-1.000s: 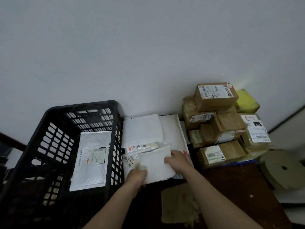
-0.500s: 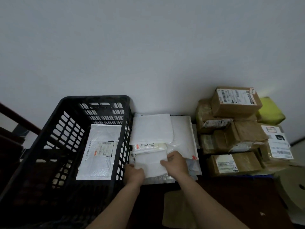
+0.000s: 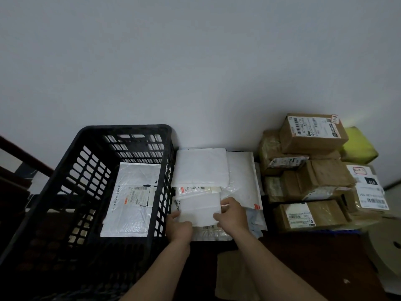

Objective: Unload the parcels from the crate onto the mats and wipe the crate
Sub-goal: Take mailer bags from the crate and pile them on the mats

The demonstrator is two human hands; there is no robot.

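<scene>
We are seeing everything through one wide-angle camera worn on the head, looking forward and down from above the near right corner of the black crate (image 3: 125, 127), close enough that its near wall is running off the bottom edge. We are facing the pale wall (image 3: 195, 61) behind the crate, which is filling the upper half.

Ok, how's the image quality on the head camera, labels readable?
Head view: dim light, the near-left corner by the crate almost black; wide-angle lens bends the edges; label on the parcel in the crate too soft to read; left hand and right hand on the white mailer show clearly.
</scene>
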